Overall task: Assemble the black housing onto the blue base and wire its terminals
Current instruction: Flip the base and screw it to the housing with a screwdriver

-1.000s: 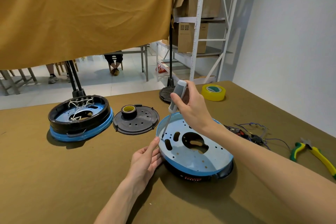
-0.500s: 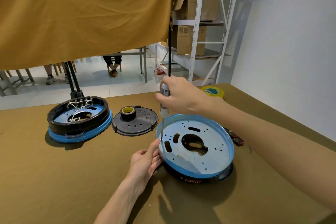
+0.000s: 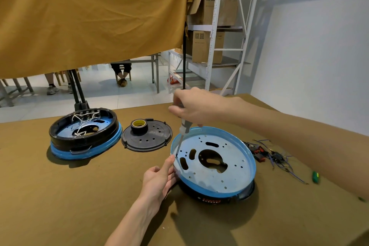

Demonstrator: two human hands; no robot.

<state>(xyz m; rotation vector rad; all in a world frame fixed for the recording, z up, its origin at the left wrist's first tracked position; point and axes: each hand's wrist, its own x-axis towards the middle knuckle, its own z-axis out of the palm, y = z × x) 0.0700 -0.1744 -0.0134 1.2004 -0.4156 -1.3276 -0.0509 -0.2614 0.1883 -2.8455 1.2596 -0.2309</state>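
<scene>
We grip a screwdriver (image 3: 184,128) in our right hand (image 3: 194,108), fingers curled round its handle, its tip set down on the left side of the blue base (image 3: 214,161). The base lies on the black housing (image 3: 216,197), near the table's (image 3: 60,195) middle. Our left hand (image 3: 159,178) rests against the base's left rim, its forefinger stretched up beside the tip; whether it pinches a screw there we cannot tell. To the left lie a black lid (image 3: 147,138) bearing a tape roll (image 3: 139,125) and a second, wired unit (image 3: 84,133). Loose wires (image 3: 273,156) lie to the right.
</scene>
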